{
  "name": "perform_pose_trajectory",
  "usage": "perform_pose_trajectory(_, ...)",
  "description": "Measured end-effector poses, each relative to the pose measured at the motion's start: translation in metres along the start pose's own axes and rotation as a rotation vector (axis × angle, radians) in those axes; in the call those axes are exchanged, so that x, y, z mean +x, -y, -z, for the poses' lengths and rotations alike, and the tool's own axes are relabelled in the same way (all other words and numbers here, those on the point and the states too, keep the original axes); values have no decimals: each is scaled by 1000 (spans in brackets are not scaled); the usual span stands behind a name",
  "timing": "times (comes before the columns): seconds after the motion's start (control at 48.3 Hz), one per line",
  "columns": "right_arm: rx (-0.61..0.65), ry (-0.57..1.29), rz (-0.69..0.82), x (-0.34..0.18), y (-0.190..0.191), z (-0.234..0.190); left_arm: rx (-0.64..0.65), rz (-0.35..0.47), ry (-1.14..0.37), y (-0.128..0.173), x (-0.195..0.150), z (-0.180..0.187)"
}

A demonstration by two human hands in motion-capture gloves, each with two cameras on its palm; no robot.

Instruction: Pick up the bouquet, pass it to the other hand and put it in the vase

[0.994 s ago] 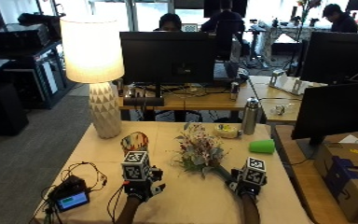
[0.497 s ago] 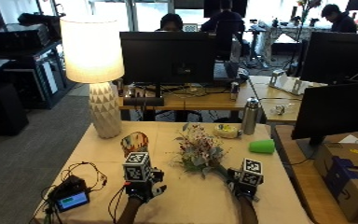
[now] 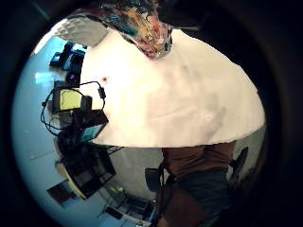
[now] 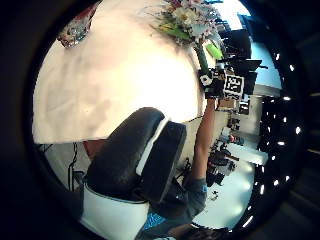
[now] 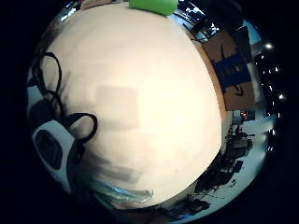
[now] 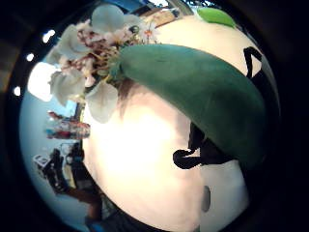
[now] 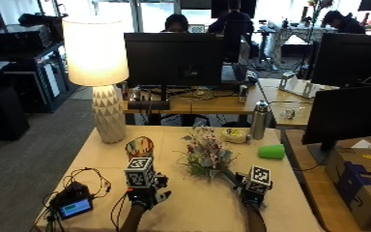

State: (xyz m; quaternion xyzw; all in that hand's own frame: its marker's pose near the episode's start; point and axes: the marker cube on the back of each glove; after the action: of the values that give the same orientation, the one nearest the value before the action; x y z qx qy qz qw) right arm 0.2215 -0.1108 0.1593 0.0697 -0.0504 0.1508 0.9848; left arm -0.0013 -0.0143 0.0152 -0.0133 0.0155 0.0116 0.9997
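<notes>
The bouquet [image 7: 206, 152] of pale flowers lies at the table's middle, its green stem pointing toward my right hand [image 7: 253, 187]. That hand grips the stem's end; the right thumb side palm view shows the stem [image 6: 193, 96] filling the picture with the blossoms [image 6: 101, 48] beyond. The left thumb side palm view shows the right hand [image 4: 220, 85] at the end of the bouquet [image 4: 187, 20]. A colourful vase [image 7: 140, 146] stands upright just beyond my left hand [image 7: 147, 192]. The left hand hovers over the table with relaxed fingers, holding nothing.
A white lamp [image 7: 105, 72] stands at the table's far left corner. A green cup [image 7: 272, 151] lies on its side at the right, a metal bottle [image 7: 259, 120] behind it. A small screen device with cables [image 7: 75, 207] sits near the left front edge.
My right hand has edged slightly left along the stem. The bouquet and my left hand have hardly moved.
</notes>
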Motion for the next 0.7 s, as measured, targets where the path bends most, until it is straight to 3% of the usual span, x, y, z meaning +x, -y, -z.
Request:
perform_pose_trajectory(0.269,-1,89,-40,-9,-13,23,-12,-14,-35,6,4,0)
perform_pose_trajectory(0.518,85,496,-16,-44,-15,75,29,-93,-74,18,25,25)
perform_pose_trajectory(0.642,130,756,40,-71,-21,115,85,-190,-226,40,40,50)
perform_pose_trajectory(0.704,152,847,71,-84,-22,128,118,-226,-328,36,54,71)
